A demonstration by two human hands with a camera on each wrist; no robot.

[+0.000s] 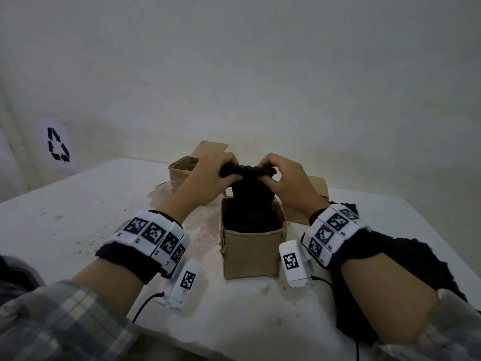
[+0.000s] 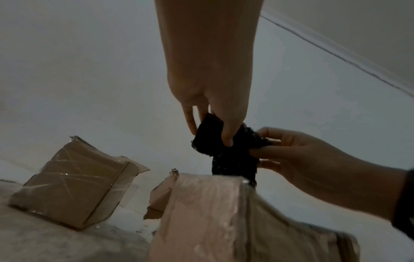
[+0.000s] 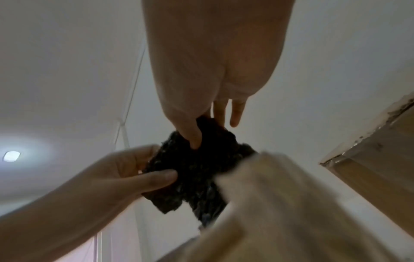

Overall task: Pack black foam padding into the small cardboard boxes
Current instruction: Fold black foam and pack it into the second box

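Observation:
A small open cardboard box stands on the white table, at the centre. A strip of black foam padding rises out of it, its lower part inside the box. My left hand pinches the foam's top left end and my right hand pinches its top right end, both just above the box. The left wrist view shows thumb and fingers of the left hand on the foam, above the box. In the right wrist view the right hand grips the same foam.
Another open cardboard box stands behind on the left, and a third box lies behind my right wrist. A heap of more black foam lies on the table's right side. A wall closes off the table's far side.

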